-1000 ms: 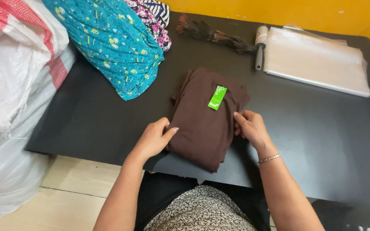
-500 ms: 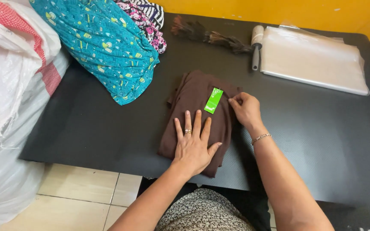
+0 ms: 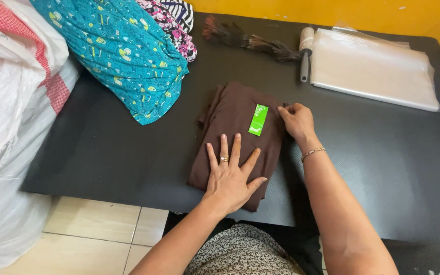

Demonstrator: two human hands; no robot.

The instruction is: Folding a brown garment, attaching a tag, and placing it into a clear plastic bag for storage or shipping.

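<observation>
Your left hand [image 3: 231, 175] lies flat with fingers spread on the folded brown garment [image 3: 240, 137] at the middle of the worktop [image 3: 108, 147]. Your right hand [image 3: 295, 121] pinches its edge at three o'clock, just beside the green tag [image 3: 258, 120]. Keep the left palm pressing evenly and tuck that edge square, leaving the tag showing on top.
</observation>
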